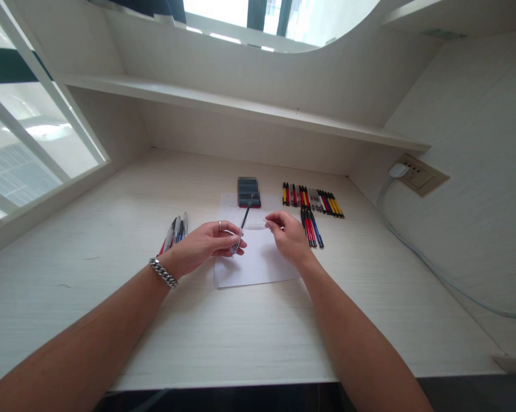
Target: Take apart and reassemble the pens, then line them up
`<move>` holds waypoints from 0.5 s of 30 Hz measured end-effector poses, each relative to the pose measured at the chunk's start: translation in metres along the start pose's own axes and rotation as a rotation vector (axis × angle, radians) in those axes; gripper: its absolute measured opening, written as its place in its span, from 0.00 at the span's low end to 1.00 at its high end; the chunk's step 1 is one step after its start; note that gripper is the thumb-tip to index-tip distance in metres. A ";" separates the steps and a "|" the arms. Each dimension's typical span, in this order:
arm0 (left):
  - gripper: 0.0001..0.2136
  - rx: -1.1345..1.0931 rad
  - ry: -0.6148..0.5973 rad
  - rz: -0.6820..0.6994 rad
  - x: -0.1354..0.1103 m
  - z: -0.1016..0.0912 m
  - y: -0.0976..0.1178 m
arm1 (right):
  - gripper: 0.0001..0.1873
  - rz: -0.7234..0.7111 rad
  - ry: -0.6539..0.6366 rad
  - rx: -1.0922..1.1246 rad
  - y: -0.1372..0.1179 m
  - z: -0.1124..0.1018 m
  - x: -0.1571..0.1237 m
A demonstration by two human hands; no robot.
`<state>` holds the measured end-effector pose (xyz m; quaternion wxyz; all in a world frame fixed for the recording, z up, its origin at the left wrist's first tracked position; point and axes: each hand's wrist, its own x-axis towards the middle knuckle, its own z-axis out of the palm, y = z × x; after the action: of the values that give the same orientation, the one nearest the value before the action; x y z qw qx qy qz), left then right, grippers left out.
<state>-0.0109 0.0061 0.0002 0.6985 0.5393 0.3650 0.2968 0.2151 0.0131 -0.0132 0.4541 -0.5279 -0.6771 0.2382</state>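
A clear pen (240, 230) is in my left hand (217, 239), gripped between thumb and fingers and tilted, with its dark end pointing up and away. The fingertips of my right hand (286, 232) are pinched together to its right, apart from the pen. Something tiny and pale shows at those fingertips, too small to name. Both hands are above a white sheet of paper (244, 274) on the desk. A faint see-through strip (254, 226) shows between the hands; I cannot tell whether it is held or lying on the paper.
Beyond the paper lies a dark, blurred rectangular object (248, 192). A row of coloured pens (312, 199) lies at the back right, with several more pens (311, 228) in front. Other pens (175, 232) are beside my left wrist. A cable (395, 229) hangs from the wall socket (423, 175).
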 end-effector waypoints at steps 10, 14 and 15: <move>0.14 0.145 0.000 0.044 0.002 0.002 -0.005 | 0.12 0.055 0.085 0.304 -0.006 -0.005 0.001; 0.15 0.188 0.003 0.046 0.003 0.002 -0.007 | 0.13 0.050 0.123 0.346 -0.009 -0.006 0.001; 0.15 0.194 0.006 0.048 0.003 0.001 -0.007 | 0.13 0.049 0.130 0.347 -0.009 -0.007 0.001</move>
<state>-0.0076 0.0063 -0.0074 0.6345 0.6121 0.3812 0.2782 0.2162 0.0104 -0.0021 0.5752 -0.4723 -0.5819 0.3280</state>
